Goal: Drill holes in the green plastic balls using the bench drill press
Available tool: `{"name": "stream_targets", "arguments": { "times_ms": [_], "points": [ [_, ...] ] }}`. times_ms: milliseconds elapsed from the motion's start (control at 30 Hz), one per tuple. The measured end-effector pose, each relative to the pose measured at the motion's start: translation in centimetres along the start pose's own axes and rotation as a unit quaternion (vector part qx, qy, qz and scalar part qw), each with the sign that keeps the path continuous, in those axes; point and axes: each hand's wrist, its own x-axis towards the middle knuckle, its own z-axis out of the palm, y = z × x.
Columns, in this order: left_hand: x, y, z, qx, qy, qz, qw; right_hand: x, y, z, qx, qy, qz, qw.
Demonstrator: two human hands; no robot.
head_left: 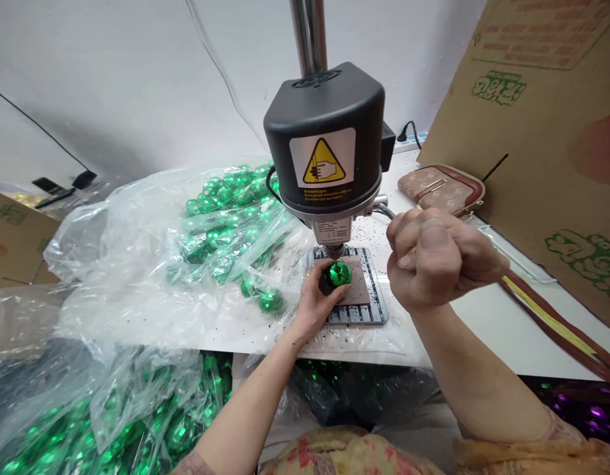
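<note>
My left hand [315, 298] holds a shiny green faceted ball [341, 274] between thumb and fingers, on a brown board [357, 290] over the slotted metal base [379, 307]. Directly above it is the chuck of a black bench drill press [325, 112], and the bit meets the top of the ball. Closed in a fist, my right hand [428, 257] grips the drill press lever [385, 210]; its far end is hidden inside the fingers. Dark shavings are scattered around the base.
A clear plastic bag [151, 218] of green balls lies left of the drill press, with a loose green ball [271, 300] nearby. More green balls [176, 422] fill a bag below the table. At right are a patterned pouch [441, 188] and a cardboard box [542, 165].
</note>
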Motion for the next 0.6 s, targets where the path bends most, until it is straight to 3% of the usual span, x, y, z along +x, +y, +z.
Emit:
{"name": "stream_targets", "arguments": {
  "times_ms": [300,600],
  "points": [
    [0.1,0.1,0.1,-0.006,0.004,-0.005,1.0,-0.4,0.2,-0.3,0.003,-0.013,-0.026,1.0],
    [0.1,0.1,0.2,0.011,0.008,-0.005,1.0,-1.2,0.0,-0.6,-0.022,-0.008,-0.008,1.0]
  ]
}}
